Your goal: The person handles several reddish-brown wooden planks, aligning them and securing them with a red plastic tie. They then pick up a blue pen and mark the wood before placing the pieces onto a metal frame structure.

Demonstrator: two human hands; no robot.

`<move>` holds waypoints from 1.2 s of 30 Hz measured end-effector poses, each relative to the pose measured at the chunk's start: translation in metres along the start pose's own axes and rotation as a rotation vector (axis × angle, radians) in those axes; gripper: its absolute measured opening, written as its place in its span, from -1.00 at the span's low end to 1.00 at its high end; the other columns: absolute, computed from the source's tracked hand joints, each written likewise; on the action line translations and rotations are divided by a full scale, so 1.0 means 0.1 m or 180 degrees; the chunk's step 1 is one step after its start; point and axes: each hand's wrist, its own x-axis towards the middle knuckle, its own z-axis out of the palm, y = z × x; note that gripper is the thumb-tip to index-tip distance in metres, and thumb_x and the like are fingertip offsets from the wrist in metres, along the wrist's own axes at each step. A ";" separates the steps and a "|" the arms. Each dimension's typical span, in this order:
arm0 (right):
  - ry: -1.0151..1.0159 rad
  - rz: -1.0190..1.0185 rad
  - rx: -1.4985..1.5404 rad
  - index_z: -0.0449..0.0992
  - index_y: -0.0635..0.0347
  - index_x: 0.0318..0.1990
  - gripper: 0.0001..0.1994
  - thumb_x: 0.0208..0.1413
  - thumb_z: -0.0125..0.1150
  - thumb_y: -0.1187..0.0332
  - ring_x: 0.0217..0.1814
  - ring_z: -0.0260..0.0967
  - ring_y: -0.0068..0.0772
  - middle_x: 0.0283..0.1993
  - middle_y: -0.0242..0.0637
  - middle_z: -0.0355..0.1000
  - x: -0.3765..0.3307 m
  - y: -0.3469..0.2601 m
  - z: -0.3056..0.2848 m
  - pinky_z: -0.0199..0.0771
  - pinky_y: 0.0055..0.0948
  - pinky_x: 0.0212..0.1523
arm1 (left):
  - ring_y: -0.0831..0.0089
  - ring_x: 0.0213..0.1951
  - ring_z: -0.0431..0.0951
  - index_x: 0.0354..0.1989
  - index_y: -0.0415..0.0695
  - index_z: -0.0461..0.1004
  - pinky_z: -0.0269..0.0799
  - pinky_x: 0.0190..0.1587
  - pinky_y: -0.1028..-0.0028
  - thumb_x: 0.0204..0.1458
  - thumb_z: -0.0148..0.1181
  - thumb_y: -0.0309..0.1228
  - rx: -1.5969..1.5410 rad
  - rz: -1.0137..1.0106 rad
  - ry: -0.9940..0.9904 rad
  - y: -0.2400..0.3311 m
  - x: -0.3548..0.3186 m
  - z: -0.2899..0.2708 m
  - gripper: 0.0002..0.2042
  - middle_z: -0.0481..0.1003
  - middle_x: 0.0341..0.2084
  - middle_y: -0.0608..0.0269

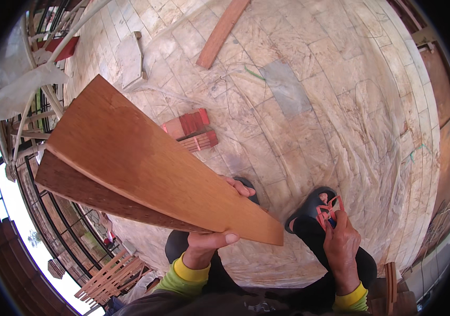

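Two wooden boards are stacked in my left hand (207, 243). The smooth, orange-brown upper board (154, 158) reaches from near my lap up toward the far left. Under it, the darker, rougher lower board (104, 192) fans out a little at the far end. My thumb presses on the near edge and my fingertips curl over the opposite side. My right hand (343, 245) is closed around a looped pinkish-red strap (332, 208), above my right sandal (309, 208). A small bluish bit shows beside the strap, too hidden to name.
Bundled reddish wood strips (192, 131) lie on the plastic-covered tiled floor (362, 131). Farther off are a loose plank (222, 34) and a pale panel (132, 60). At left stand a metal railing (69, 221) and a slatted wooden stack (111, 276).
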 end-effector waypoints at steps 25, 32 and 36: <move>0.0026 0.1557 0.3637 0.45 0.31 -0.33 -0.79 -0.05 0.27 0.35 -0.40 0.23 -0.57 -0.47 -0.30 0.37 -1.10 -0.22 0.74 0.31 -0.44 -0.31 | 0.48 -0.31 0.44 -0.11 -0.20 0.29 0.42 -0.22 0.46 -0.46 0.43 -0.55 0.2861 0.0316 0.0284 1.83 -1.03 -0.02 -0.39 0.41 -0.34 0.26; 0.0878 0.1010 0.2170 0.46 0.31 -0.31 -0.77 -0.08 0.27 0.35 -0.30 0.42 -0.08 -0.39 -0.02 0.43 -1.74 -0.54 -0.58 0.36 -0.19 -0.26 | 0.25 -0.34 0.55 -0.25 -0.33 0.38 0.47 -0.25 0.36 -0.56 0.47 -0.39 0.2985 -0.1463 0.0803 1.82 -2.19 -0.53 -0.42 0.53 -0.38 0.02; 0.0904 0.0889 0.1118 0.47 0.30 -0.31 -0.75 -0.13 0.27 0.34 -0.25 0.42 0.13 -0.35 0.07 0.44 -2.08 -0.68 -1.17 0.37 -0.07 -0.22 | 0.21 -0.40 0.55 -0.29 -0.38 0.45 0.47 -0.28 0.38 -0.52 0.42 -0.39 0.2683 -0.2303 0.1035 1.76 -3.03 -0.85 -0.49 0.53 -0.47 0.04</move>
